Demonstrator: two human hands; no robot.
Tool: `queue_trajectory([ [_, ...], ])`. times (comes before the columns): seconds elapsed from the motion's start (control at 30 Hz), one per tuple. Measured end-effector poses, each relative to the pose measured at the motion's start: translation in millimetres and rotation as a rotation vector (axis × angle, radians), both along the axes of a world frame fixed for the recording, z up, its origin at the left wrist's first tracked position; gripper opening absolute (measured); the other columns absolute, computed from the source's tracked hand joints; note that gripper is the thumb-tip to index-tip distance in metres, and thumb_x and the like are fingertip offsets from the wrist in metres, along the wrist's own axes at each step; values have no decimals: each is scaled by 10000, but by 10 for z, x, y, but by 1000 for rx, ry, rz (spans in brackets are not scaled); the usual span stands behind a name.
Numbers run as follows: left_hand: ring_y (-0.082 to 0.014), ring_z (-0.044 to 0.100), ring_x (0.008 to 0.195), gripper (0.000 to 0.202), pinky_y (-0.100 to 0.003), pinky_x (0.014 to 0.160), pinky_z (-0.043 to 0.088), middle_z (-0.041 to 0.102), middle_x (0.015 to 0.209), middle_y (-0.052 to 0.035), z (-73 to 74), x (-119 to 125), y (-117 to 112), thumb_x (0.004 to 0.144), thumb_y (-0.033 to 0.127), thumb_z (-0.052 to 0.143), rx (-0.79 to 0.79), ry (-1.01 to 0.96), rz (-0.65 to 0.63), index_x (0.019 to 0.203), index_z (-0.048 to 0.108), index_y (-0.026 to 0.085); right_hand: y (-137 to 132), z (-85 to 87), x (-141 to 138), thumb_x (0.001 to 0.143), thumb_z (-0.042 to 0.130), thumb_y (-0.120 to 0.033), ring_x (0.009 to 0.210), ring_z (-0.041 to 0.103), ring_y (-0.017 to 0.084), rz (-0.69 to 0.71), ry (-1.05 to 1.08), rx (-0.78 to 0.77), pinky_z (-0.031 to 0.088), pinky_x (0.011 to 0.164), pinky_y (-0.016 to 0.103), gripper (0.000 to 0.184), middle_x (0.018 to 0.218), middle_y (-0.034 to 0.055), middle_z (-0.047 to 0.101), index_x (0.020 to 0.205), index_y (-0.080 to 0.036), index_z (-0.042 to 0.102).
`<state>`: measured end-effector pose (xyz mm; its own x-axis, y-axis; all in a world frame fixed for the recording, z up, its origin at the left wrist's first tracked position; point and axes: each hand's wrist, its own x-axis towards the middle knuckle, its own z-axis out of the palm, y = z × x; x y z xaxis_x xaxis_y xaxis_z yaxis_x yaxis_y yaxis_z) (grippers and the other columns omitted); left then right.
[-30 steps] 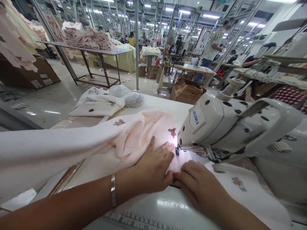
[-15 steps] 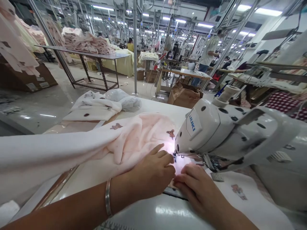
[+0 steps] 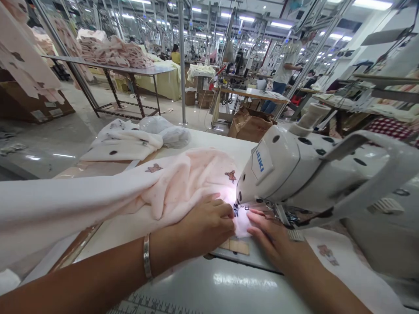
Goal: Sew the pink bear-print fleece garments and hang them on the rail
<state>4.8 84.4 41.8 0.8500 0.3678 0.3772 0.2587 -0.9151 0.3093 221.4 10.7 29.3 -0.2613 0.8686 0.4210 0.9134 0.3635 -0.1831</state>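
Both hands have slid forward toward the needle since a second ago. The pink fleece fabric [image 3: 183,183] lies bunched on the sewing table [image 3: 229,283] - the left hand [image 3: 203,226] presses it flat, fingers together. Beyond the presser foot [image 3: 235,211], the right hand [image 3: 275,240] lays outstretched, close-set fingers on the fabric's lit edge under the Juki sewing machine [image 3: 281,170].

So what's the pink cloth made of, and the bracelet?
The pink cloth looks like soft fleece or terry: fuzzy, matte, bunching in plump folds. The bracelet on the left wrist looks like polished metal, silvery with a bright shine, though shiny plastic can't be ruled out.
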Motion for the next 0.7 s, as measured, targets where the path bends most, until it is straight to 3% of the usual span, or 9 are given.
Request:
queue_trajectory([
  [0.2, -156, 512, 785, 221, -307, 773, 389, 581, 815, -16, 69, 88, 247, 914, 254, 494, 33, 124, 79, 754, 617, 165, 133, -83, 19, 884, 456, -302, 855, 650, 256, -68, -87, -21, 515, 753, 432, 272, 978, 69, 696, 1071, -214, 633],
  [0.33, -172, 496, 841, 141, -308, 761, 380, 559, 861, -13, 237, -23, 361, 907, 200, 495, 108, 240, -17, 829, 612, 202, 124, -133, 71, 876, 460, -280, 764, 639, 252, -96, -119, 27, 492, 710, 417, 251, 813, 60, 696, 1041, -236, 645],
  [0.43, -192, 505, 855, 157, -288, 674, 398, 551, 946, -62, 305, -99, 161, 912, 286, 488, 102, 308, 28, 934, 605, 184, 93, -79, 91, 864, 468, -253, 654, 614, 225, -88, -117, 68, 473, 633, 374, 228, 680, 43, 662, 976, -241, 666],
  [0.5, -202, 517, 799, 327, -288, 607, 405, 551, 935, -92, 290, -87, -91, 890, 444, 495, 81, 378, 88, 951, 606, 142, 62, -1, 60, 854, 468, -240, 641, 606, 224, -67, -112, 77, 461, 612, 369, 214, 657, 41, 650, 902, -234, 676],
  [0.6, -229, 512, 798, 601, -346, 678, 438, 549, 916, -102, 186, -9, -436, 831, 647, 424, 107, 380, 205, 1023, 585, 101, -9, 118, -48, 866, 453, -214, 713, 615, 206, 81, -85, 81, 465, 633, 346, 210, 744, 39, 667, 927, -224, 654],
  [0.7, -269, 481, 868, 720, -422, 767, 416, 535, 946, -121, 72, 34, -578, 840, 702, 239, 200, 303, 252, 1053, 558, 92, -79, 183, -170, 894, 425, -185, 723, 603, 160, 257, -20, 57, 473, 652, 304, 231, 770, 28, 646, 1034, -208, 607],
])
